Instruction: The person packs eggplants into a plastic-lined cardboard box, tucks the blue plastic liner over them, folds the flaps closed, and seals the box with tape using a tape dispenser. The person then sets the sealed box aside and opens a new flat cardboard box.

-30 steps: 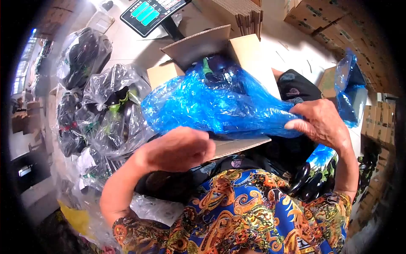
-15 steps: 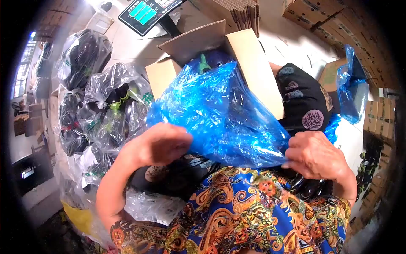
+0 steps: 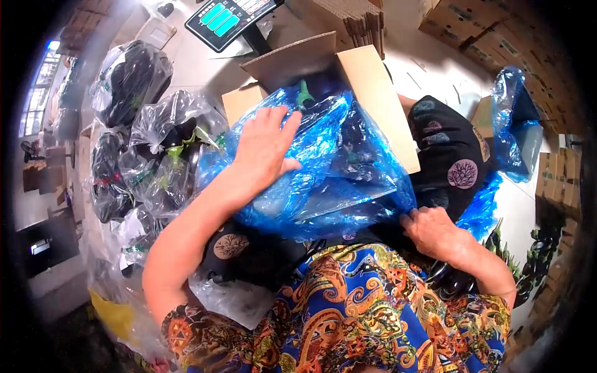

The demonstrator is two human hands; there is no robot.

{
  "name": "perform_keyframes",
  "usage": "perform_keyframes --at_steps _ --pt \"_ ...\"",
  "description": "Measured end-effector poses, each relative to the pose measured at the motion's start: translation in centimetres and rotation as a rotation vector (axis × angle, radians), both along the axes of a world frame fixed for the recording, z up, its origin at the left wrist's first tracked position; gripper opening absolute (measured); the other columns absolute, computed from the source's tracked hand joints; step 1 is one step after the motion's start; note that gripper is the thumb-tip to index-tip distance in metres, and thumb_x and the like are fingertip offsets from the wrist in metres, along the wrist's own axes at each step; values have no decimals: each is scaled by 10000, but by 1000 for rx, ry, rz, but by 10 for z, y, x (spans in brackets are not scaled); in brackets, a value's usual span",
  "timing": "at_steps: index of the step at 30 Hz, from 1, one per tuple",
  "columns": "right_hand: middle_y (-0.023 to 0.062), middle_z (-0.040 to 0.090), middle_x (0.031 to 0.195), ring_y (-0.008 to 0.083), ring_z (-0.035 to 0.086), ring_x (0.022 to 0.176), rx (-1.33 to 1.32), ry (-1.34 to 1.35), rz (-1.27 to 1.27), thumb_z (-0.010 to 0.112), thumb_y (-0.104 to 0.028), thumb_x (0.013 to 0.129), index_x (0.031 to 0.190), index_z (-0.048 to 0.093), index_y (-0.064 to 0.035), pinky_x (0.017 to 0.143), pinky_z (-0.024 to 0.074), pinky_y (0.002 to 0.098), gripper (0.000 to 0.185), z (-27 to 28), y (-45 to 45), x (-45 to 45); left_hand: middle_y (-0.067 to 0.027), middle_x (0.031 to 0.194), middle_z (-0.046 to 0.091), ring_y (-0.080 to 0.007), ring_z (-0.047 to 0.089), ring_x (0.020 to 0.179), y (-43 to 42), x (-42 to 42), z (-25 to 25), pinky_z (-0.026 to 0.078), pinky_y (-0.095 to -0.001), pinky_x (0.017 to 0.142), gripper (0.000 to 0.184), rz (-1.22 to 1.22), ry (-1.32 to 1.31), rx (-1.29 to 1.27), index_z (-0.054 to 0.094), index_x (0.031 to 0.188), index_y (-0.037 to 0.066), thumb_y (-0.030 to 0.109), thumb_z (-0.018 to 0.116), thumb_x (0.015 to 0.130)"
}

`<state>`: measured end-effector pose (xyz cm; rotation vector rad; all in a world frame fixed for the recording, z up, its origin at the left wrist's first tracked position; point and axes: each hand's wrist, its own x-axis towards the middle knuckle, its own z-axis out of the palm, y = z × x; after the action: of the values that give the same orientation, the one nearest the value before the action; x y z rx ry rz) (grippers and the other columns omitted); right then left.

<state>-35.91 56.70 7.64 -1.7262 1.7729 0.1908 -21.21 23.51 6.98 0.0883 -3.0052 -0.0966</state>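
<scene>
A blue plastic bag (image 3: pixel 329 186) lines an opened cardboard box (image 3: pixel 380 109) in front of me and spills over its near side. Under the film and at its far edge show dark eggplants, one with a green stem (image 3: pixel 304 96). My left hand (image 3: pixel 264 146) lies on the bag's left part, fingers stretched out and holding nothing. At the bag's near right corner, my right hand (image 3: pixel 430 231) has its fingers closed on the plastic edge. How many eggplants the box holds is hidden by the bag.
Clear bags of eggplants (image 3: pixel 177 137) are heaped on the left. A scale with a lit display (image 3: pixel 221 22) stands beyond the box, near flattened cardboard (image 3: pixel 348 15). Another blue-lined box (image 3: pixel 516 130) is at right, and stacked cartons (image 3: pixel 479 31) are behind it.
My left hand has moved up and forward from the bag's near left edge onto its top. My right hand has shifted slightly left and down, keeping the plastic. The bag now lies flatter.
</scene>
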Motion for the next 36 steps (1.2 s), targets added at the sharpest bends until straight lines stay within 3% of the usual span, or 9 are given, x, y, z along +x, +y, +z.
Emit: perform_keyframes --at_steps 3,8,12,16,18,19,24,30,36 --pt "160 647 816 323 666 741 -7 -98 12 629 -162 853 994 611 -16 601 526 432 204 29 2 0 -167 958 637 -402 602 939 -25 -9 -28 486 -470 821 317 116 -384 -56 613 1030 42 234 715 799" --pt "140 621 861 323 640 801 -398 -413 -316 696 -147 851 1063 621 -37 664 514 407 250 92 -39 -16 -181 805 600 -320 609 768 -49 -22 3 477 -396 736 179 291 -38 658 559 908 9 177 601 862" --pt "167 574 936 354 583 859 -694 -393 -219 642 -136 871 950 588 -21 716 482 444 150 63 -102 -7 -172 747 575 -301 574 719 -58 -39 13 465 -384 716 225 354 -31 682 529 871 4 226 564 888" --pt "220 652 854 428 649 790 -486 -632 -71 591 -59 821 830 607 50 700 524 513 111 21 -161 24 -182 769 584 -329 571 732 -59 -56 13 468 -399 727 221 322 32 673 533 872 2 219 568 889" --pt "214 650 966 394 652 837 -210 -316 -75 624 -118 827 912 637 -1 743 537 466 145 -4 -191 24 -187 781 590 -349 577 754 -56 -62 27 469 -405 727 216 322 72 662 540 878 0 213 574 886" --pt "219 646 980 394 643 879 -199 -304 -186 656 -166 812 927 643 -7 798 530 477 197 -18 -201 10 -71 775 556 -150 518 707 -61 -63 28 438 -307 671 174 337 72 649 572 906 6 179 567 919" --pt "295 585 1127 438 564 1082 -705 -109 -571 610 -289 918 1211 493 22 944 441 506 443 -58 -211 -91 -129 855 634 -214 645 798 -32 -63 51 507 -317 729 89 163 461 389 624 945 -2 48 626 871" --pt "224 431 1393 433 431 1264 -860 91 -516 635 -281 905 1420 376 -103 1036 392 534 604 -33 -203 -111 -155 977 637 -331 626 935 21 -56 8 505 -407 843 199 -240 -134 849 640 1037 20 112 615 862" --pt "140 469 1351 373 455 1242 -429 286 -294 729 -256 799 1330 516 -117 963 422 554 589 -20 -185 -114 -202 1179 606 -374 539 1140 -18 -89 -42 425 -444 974 673 109 -126 464 516 1298 30 402 732 780"
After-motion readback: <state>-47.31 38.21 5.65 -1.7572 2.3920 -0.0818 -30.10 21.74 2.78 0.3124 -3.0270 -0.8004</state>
